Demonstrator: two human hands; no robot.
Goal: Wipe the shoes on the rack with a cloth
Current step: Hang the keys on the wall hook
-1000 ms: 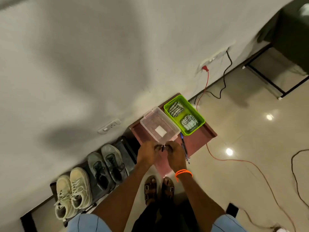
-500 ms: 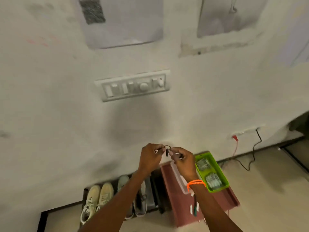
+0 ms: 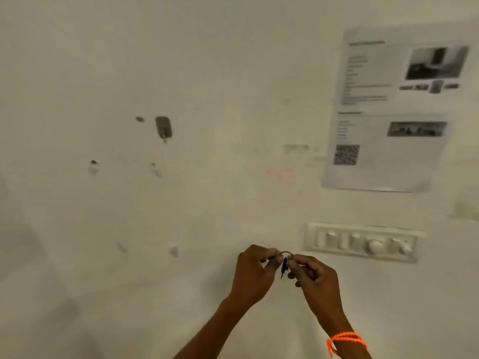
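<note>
Neither shoes, rack nor cloth in view now: only a pale wall (image 3: 181,73), a switch panel (image 3: 361,242) and a printed notice (image 3: 388,107) above that panel. Left hand (image 3: 255,273) and right hand (image 3: 312,277) raised together just left of the switch panel, fingertips of both curled in and pinching a small black clip on a thin loop (image 3: 285,264) between them; exact nature of that item too small and blurred to tell. Orange thread band (image 3: 346,342) round the right wrist. By judgement, a light, soft cloth to come, limp when lifted, best bunched in the palm with fingers behind the pad; sneakers light but stiff in the sole and soft in the upper, best steadied at the heel or the collar while wiping, laces likely to snag. Against half a second earlier: view swung upward and to the left, shoes, maroon low table, green basket and clear box gone below the frame, switch panel shifted from above the hands to their right; hands in the same two-handed pinch on the same small item.
</note>
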